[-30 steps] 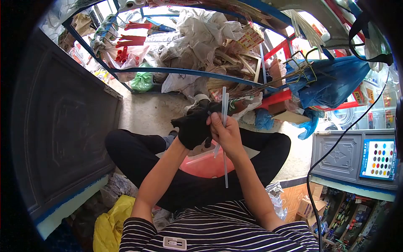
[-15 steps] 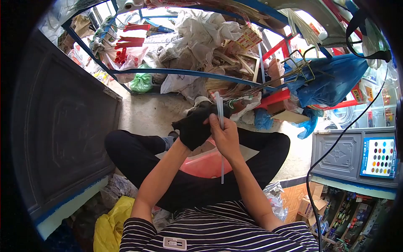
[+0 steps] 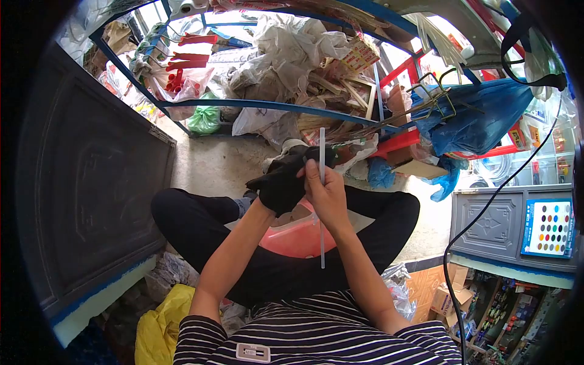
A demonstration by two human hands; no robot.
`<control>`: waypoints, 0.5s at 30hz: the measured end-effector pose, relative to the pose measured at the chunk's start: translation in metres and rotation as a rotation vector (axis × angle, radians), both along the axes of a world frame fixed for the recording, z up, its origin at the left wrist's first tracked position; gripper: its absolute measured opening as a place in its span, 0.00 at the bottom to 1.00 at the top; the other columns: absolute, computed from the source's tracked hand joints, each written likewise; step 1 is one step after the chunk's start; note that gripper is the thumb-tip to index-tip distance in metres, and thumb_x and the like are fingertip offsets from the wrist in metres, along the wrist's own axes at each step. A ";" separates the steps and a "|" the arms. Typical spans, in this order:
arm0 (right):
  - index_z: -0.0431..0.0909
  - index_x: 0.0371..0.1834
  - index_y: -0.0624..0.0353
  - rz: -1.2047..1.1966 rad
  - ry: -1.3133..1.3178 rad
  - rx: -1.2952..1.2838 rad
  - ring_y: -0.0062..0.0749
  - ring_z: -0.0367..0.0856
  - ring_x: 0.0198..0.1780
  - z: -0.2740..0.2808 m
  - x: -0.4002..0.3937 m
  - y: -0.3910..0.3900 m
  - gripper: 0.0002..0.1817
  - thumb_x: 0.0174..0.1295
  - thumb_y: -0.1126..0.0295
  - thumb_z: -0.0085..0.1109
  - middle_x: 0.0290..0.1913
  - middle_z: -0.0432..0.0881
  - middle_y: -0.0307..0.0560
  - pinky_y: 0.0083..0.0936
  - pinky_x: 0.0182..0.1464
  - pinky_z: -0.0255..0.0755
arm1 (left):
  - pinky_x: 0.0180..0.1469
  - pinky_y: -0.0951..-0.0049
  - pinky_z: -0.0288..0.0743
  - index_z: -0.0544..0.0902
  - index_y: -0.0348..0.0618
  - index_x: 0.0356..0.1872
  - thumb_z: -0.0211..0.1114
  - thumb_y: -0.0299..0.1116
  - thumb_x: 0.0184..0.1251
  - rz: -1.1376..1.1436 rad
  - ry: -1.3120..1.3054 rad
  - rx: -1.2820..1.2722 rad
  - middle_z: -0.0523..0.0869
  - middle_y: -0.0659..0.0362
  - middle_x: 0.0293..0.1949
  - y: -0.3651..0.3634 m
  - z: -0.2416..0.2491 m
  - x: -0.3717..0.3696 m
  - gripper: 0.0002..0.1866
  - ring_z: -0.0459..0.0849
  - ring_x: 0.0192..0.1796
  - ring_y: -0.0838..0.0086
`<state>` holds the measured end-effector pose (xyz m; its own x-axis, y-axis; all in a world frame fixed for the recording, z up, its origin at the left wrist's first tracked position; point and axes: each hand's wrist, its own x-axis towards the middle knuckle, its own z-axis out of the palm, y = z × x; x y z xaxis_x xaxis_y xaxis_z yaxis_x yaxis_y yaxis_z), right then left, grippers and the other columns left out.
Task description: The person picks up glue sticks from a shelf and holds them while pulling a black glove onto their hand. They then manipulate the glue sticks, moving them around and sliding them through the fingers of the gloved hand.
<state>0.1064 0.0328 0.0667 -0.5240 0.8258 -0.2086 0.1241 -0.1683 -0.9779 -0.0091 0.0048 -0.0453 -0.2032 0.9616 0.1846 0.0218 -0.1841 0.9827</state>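
Note:
My right hand (image 3: 328, 193), bare, pinches a long, thin, translucent whitish stick (image 3: 322, 243) between thumb and fingers. The stick stands nearly straight in the view, its lower end over my lap. Right beside it, my left hand (image 3: 283, 188) wears a black glove and is closed around something dark that I cannot make out against the glove. A pale whitish shape (image 3: 293, 145) shows just beyond the glove. Under both hands, a pinkish-red basin (image 3: 292, 238) sits between my crossed legs; its contents are mostly hidden.
A blue metal rack (image 3: 255, 106) heaped with plastic bags and wood strips stands ahead. A green bag (image 3: 204, 118) lies at its foot. A dark grey panel (image 3: 97, 176) is on the left. At right are blue bags (image 3: 480, 115), a hanging black cable (image 3: 480, 213) and a grey cabinet (image 3: 486, 225).
The upper end of the stick has swung slightly right and up, so the stick is straighter. Its top looked doubled before and looks single now. My left hand has shifted slightly left.

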 end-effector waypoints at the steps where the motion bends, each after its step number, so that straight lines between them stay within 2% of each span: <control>1: 0.77 0.33 0.61 0.004 -0.007 0.005 0.10 0.57 0.19 0.000 0.000 0.000 0.23 0.78 0.53 0.50 0.19 0.63 0.27 0.16 0.21 0.49 | 0.44 0.68 0.78 0.78 0.42 0.45 0.56 0.36 0.76 -0.003 0.014 -0.029 0.80 0.60 0.36 -0.001 -0.002 -0.002 0.09 0.81 0.39 0.69; 3: 0.77 0.34 0.62 0.012 -0.050 0.027 0.10 0.59 0.20 -0.001 -0.001 -0.001 0.22 0.78 0.53 0.50 0.19 0.64 0.28 0.16 0.21 0.51 | 0.47 0.68 0.79 0.80 0.42 0.49 0.55 0.37 0.78 0.011 0.037 -0.085 0.82 0.59 0.39 0.000 0.001 -0.006 0.11 0.83 0.42 0.69; 5: 0.78 0.35 0.62 0.022 -0.124 0.059 0.11 0.62 0.21 -0.003 -0.001 -0.002 0.22 0.78 0.54 0.51 0.20 0.66 0.29 0.16 0.23 0.54 | 0.48 0.68 0.79 0.81 0.41 0.49 0.56 0.36 0.77 0.065 0.103 -0.033 0.83 0.58 0.40 0.001 0.020 -0.010 0.11 0.84 0.44 0.69; 7: 0.78 0.35 0.62 0.058 -0.179 0.152 0.12 0.64 0.22 -0.003 0.000 -0.006 0.21 0.78 0.55 0.51 0.20 0.67 0.29 0.17 0.24 0.56 | 0.48 0.69 0.79 0.82 0.40 0.47 0.58 0.34 0.75 0.145 0.220 0.121 0.85 0.57 0.42 0.001 0.046 -0.015 0.10 0.85 0.45 0.69; 8: 0.78 0.35 0.62 0.077 -0.205 0.199 0.12 0.65 0.23 -0.004 0.000 -0.009 0.20 0.78 0.55 0.51 0.20 0.67 0.30 0.17 0.25 0.57 | 0.46 0.69 0.79 0.83 0.40 0.44 0.60 0.33 0.73 0.073 -0.076 0.071 0.85 0.57 0.43 -0.003 0.052 -0.017 0.09 0.85 0.45 0.70; 11: 0.78 0.37 0.62 0.031 -0.175 0.198 0.12 0.64 0.24 -0.003 -0.001 -0.018 0.19 0.78 0.57 0.52 0.21 0.67 0.30 0.18 0.26 0.57 | 0.46 0.69 0.79 0.83 0.42 0.46 0.60 0.34 0.73 0.086 0.623 -0.123 0.85 0.59 0.44 -0.002 0.060 -0.038 0.09 0.84 0.44 0.70; 13: 0.78 0.36 0.62 0.050 -0.163 0.223 0.12 0.63 0.23 -0.014 0.000 -0.019 0.19 0.78 0.57 0.52 0.20 0.66 0.29 0.18 0.25 0.55 | 0.43 0.71 0.79 0.82 0.43 0.47 0.58 0.36 0.76 0.044 -0.030 -0.102 0.85 0.60 0.42 0.003 -0.013 -0.024 0.09 0.84 0.41 0.73; 14: 0.78 0.36 0.62 0.056 -0.159 0.239 0.12 0.62 0.22 -0.019 0.002 -0.018 0.19 0.78 0.57 0.52 0.20 0.66 0.29 0.18 0.24 0.55 | 0.42 0.72 0.79 0.81 0.43 0.48 0.57 0.36 0.77 0.008 -0.221 -0.037 0.85 0.61 0.41 0.008 -0.068 -0.017 0.10 0.83 0.40 0.74; 15: 0.78 0.36 0.62 0.029 -0.133 0.174 0.12 0.61 0.22 -0.022 0.004 -0.019 0.19 0.78 0.57 0.52 0.20 0.66 0.29 0.18 0.24 0.54 | 0.42 0.73 0.79 0.81 0.42 0.49 0.57 0.37 0.78 -0.014 -0.265 -0.028 0.85 0.61 0.41 0.010 -0.071 -0.013 0.11 0.83 0.40 0.75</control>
